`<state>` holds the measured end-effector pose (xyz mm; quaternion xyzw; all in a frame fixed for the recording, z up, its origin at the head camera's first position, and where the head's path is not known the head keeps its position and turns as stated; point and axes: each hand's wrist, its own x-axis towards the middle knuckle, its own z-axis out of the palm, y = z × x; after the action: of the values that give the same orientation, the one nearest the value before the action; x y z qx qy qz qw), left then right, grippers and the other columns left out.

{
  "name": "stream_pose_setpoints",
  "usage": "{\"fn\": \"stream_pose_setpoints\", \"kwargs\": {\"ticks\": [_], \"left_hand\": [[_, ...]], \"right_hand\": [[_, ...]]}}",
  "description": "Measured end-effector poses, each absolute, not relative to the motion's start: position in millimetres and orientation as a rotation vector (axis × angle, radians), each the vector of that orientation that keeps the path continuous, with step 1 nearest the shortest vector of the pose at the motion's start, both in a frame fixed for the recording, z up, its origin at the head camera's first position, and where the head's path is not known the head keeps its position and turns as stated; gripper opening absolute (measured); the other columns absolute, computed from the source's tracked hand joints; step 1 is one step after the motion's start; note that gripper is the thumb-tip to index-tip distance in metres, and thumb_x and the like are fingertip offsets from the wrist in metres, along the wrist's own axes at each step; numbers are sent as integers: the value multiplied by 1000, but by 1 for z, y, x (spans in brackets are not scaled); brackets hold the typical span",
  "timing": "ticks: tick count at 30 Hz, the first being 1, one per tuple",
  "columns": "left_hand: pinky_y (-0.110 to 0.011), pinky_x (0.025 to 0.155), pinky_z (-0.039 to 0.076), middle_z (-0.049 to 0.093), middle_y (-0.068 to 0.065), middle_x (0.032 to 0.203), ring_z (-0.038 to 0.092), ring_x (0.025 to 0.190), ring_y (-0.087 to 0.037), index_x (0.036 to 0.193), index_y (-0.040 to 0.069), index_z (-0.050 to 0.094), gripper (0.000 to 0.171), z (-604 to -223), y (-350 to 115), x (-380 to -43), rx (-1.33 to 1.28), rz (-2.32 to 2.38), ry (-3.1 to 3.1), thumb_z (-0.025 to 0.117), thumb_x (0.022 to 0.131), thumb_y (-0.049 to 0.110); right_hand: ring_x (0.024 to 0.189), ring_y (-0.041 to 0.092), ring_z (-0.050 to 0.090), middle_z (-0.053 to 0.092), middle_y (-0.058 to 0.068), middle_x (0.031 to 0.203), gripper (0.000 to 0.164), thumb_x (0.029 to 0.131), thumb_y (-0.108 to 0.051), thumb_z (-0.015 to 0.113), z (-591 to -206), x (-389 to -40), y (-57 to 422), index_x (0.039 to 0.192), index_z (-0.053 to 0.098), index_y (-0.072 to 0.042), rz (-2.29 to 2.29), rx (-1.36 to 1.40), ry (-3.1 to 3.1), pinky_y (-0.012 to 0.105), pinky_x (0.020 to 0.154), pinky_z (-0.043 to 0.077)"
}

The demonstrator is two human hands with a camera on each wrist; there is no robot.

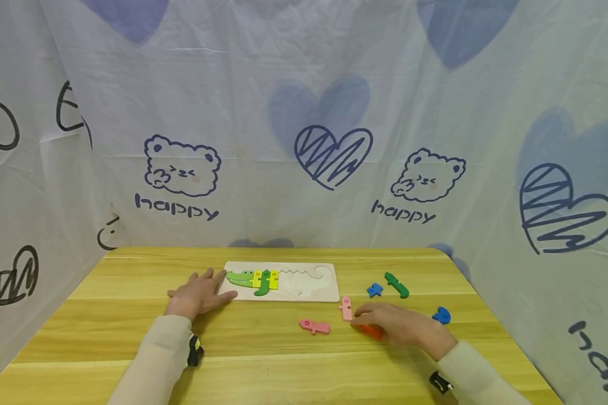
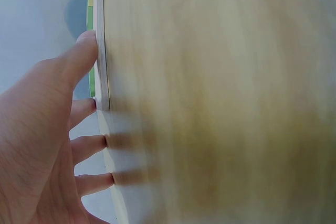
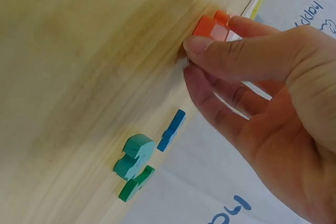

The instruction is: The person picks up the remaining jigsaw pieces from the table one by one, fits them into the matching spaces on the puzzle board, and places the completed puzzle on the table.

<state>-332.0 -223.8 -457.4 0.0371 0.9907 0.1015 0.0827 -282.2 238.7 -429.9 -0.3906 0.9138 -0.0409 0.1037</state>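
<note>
A pale wooden puzzle board lies at the table's middle, with a green crocodile head and several yellow and green body pieces at its left part. My left hand has its fingers spread, with thumb and fingertips touching the board's left end; in the left wrist view the thumb lies against its edge. On the right, my right hand bends over an orange-red puzzle piece. Seen from the right wrist, thumb and index finger pinch that piece, partly covering it.
Two pink pieces lie between the board and my right hand, one beside the fingertips. Beyond that hand are a small blue piece and a long green piece. A rounded blue piece sits farther right. A patterned cloth hangs behind the table.
</note>
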Motion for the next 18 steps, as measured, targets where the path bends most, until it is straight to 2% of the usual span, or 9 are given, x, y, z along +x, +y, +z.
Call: {"fn": "stream_pose_setpoints", "kwargs": {"ticks": [3,9,11,13,16,18], "left_hand": [[-96,93,25,29,-26,167,24,149,-62,163,17,32,88,-457,-224,-331,110,300,2960,49,97,72],[-96,93,25,30,-26,166,24,149,-62,162,16,33,87,-455,-222,-330,112,302,2961,50,97,71],[-96,93,25,30,-26,166,24,149,-62,162,16,33,87,-454,-222,-329,114,303,2959,50,97,71],[-96,93,25,30,-26,166,24,149,-62,162,16,33,87,-454,-222,-329,114,301,2960,50,97,71],[-96,93,25,30,-26,167,24,149,-62,162,17,33,87,-454,-222,-329,108,297,2961,50,97,71],[-96,93,25,30,-25,167,24,149,-62,162,17,33,87,-454,-222,-329,103,295,2962,49,97,72]], "right_hand": [[135,31,60,64,10,145,59,85,17,70,-428,-283,237,134,70,-16,-127,-1184,2673,49,113,51],[125,30,67,69,12,136,54,82,19,70,-425,-286,235,122,76,-15,-140,-1243,2660,44,105,57],[115,26,70,68,14,135,51,80,16,73,-424,-287,236,120,76,-15,-151,-1253,2663,37,98,61],[98,17,69,68,16,134,47,80,12,77,-423,-289,237,118,76,-15,-169,-1273,2668,28,85,62],[76,5,59,66,20,133,43,79,9,80,-421,-292,238,115,76,-13,-211,-1294,2673,17,68,53],[69,2,54,65,23,133,41,78,9,80,-419,-295,238,113,75,-12,-236,-1316,2671,14,63,50]]}}
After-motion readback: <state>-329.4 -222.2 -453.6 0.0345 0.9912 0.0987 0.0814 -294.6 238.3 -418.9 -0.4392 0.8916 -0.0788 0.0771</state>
